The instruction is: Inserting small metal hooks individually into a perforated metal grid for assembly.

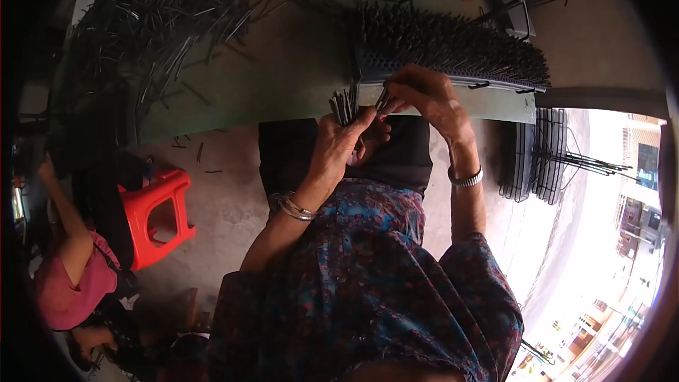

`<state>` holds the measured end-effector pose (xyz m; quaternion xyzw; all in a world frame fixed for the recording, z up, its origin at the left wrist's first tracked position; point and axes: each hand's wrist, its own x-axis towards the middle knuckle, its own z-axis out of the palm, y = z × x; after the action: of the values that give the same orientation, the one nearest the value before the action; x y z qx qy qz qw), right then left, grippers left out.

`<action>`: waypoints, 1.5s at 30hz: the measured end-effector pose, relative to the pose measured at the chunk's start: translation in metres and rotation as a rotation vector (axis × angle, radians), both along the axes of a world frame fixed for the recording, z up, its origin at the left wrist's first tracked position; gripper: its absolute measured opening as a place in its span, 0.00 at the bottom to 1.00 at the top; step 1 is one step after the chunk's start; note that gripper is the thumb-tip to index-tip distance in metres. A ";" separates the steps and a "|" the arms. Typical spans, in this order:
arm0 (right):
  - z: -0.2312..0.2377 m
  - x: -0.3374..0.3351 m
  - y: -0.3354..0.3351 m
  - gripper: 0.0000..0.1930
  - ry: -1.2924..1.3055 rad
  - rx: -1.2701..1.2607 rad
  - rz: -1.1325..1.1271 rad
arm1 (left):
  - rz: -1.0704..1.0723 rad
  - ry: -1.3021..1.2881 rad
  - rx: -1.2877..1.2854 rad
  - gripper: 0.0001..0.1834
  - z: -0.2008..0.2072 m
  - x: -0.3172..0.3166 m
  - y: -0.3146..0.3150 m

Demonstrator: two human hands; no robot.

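My left hand is closed around a bundle of thin dark strips, whose ends stick up above the fingers. Close beside it, my right hand pinches a single thin strip between thumb and fingers. Both hands are over my lap at the table's near edge. Just beyond them stands a long black perforated rack, packed with upright dark strips that form a dense, bristly block. The lower fingers of my left hand are in shadow.
A large heap of loose dark strips covers the far left of the greenish table. On the floor stand a red plastic stool at left and stacked black wire racks at right. A co-worker in a pink top sits at far left.
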<state>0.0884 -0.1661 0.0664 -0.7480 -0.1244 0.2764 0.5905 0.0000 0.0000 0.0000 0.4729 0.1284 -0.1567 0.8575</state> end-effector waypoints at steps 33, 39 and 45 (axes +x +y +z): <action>-0.016 0.015 0.032 0.06 -0.811 -0.388 -0.543 | 0.168 0.179 -0.245 0.15 -0.015 0.003 0.001; -0.027 0.023 0.029 0.05 -0.941 -0.456 -0.462 | 0.186 0.114 -0.294 0.13 -0.017 0.000 0.000; -0.031 0.030 0.036 0.06 -1.015 -0.612 -0.439 | 0.216 0.114 -0.283 0.12 -0.016 0.001 -0.001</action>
<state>0.1182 -0.1298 0.0352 -0.9291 -0.1477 -0.2173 0.2602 0.0007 -0.0006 -0.0159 0.3215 0.2037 -0.1068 0.9186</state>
